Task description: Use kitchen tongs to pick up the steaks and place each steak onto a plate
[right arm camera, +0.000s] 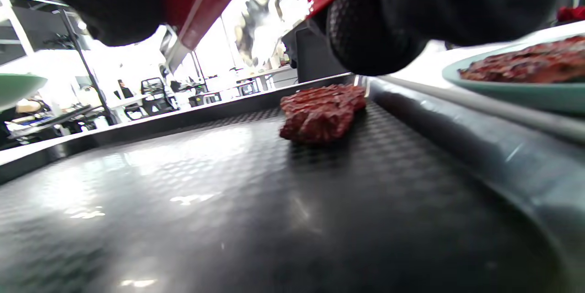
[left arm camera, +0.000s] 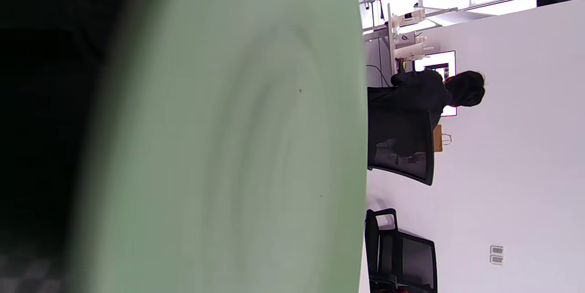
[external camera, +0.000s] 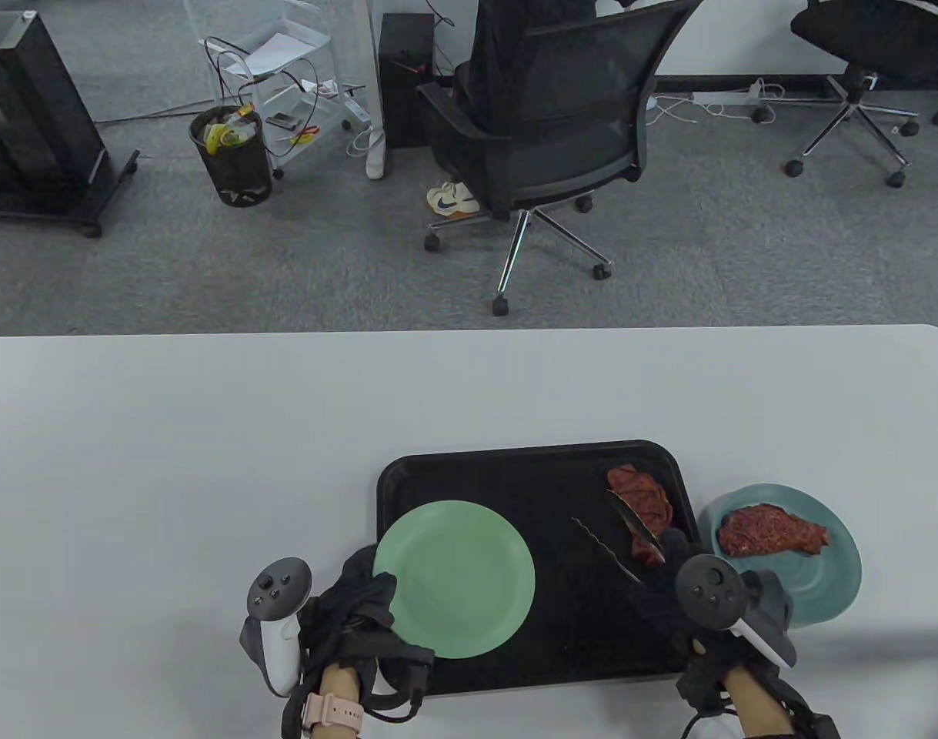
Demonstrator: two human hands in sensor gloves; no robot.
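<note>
From above, the right hand (external camera: 715, 600) grips red-handled tongs (external camera: 626, 539), tips parted beside the steak (external camera: 642, 496) on the black tray (external camera: 530, 469); the left hand (external camera: 353, 608) holds the green plate (external camera: 457, 577). Left wrist: green plate (left arm camera: 228, 146) fills the frame. Right wrist: the steak (right arm camera: 322, 112) lies on the tray, another on the blue plate (right arm camera: 516, 92).

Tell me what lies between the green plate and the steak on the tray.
Table view: bare black tray and the open tongs between green plate and steak.
</note>
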